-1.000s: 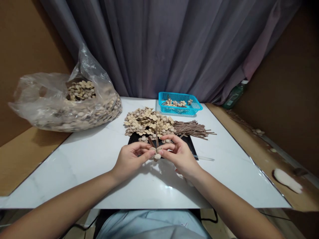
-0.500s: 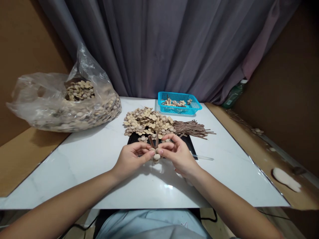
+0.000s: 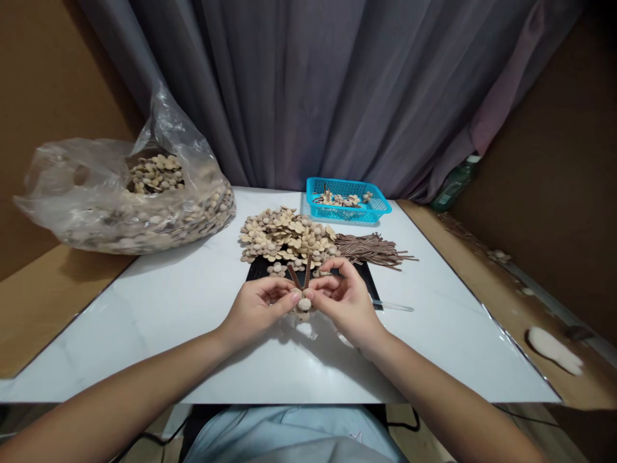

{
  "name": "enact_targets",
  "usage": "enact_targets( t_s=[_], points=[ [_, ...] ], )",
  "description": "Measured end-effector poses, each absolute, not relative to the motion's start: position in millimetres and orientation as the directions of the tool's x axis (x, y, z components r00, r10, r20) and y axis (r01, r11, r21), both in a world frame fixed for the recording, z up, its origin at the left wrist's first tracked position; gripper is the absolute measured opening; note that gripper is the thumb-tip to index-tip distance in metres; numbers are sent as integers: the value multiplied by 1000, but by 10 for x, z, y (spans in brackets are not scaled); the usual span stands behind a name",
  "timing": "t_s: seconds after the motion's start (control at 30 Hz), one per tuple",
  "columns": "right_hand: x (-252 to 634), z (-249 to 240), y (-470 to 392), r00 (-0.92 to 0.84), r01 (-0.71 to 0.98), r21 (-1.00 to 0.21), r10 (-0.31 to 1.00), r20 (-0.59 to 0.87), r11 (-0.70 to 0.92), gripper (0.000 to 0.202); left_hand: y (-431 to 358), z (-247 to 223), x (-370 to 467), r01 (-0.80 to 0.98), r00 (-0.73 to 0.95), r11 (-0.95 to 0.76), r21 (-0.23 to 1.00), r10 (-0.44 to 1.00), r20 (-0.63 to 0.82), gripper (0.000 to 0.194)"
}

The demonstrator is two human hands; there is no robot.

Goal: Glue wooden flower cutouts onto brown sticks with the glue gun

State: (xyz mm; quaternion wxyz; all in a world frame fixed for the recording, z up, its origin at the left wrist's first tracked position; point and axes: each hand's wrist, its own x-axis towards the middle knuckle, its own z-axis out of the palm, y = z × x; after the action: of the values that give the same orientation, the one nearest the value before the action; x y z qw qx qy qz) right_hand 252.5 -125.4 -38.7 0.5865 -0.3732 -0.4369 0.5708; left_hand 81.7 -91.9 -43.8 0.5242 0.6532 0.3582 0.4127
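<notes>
Between my two hands is a small beige fabric flower (image 3: 304, 303), with a pair of brown ribbon strips (image 3: 307, 272) rising from it in a V. My left hand (image 3: 263, 303) pinches the flower's left side between thumb and fingers. On the other side, my right hand (image 3: 344, 301) pinches it the same way, its index finger raised and bent. The fingers hide much of the flower. Just beyond lies a heap of similar beige flowers (image 3: 289, 231), partly on a black mat (image 3: 258, 270). A bundle of brown strips (image 3: 373, 249) lies to its right.
A clear plastic bag (image 3: 116, 218) full of flowers stands at the left. At the back, a blue basket (image 3: 348, 213) holds flowers and strips. A thin clear stick (image 3: 395, 306) lies right of the mat. Along the right edge are a green bottle (image 3: 456, 184) and a white sole-shaped pad (image 3: 554, 349).
The flower between my fingers has tilted slightly, and the right-hand strip now leans a little further right. My hands have stayed in nearly the same place.
</notes>
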Motion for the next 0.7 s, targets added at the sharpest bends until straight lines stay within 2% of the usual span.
enact_targets(
  t_s=[0.1,0.23,0.5,0.7],
  points=[
    [2529,-381,-1257,-18,-340,-933,992,128,114,44,-918,-449,792,-6,409,-200,980,894,184,14],
    [2523,-379,-1273,-29,-344,-924,982,188,167,44,-932,-434,782,23,407,-260,965,885,228,9],
    [2501,-386,-1330,-10,-294,-913,954,299,283,32,-960,-397,777,51,361,-433,900,848,388,3],
    [2490,-365,-1402,-6,-214,-893,913,407,396,31,-983,-405,751,22,365,-565,824,772,520,5]
  ],
)
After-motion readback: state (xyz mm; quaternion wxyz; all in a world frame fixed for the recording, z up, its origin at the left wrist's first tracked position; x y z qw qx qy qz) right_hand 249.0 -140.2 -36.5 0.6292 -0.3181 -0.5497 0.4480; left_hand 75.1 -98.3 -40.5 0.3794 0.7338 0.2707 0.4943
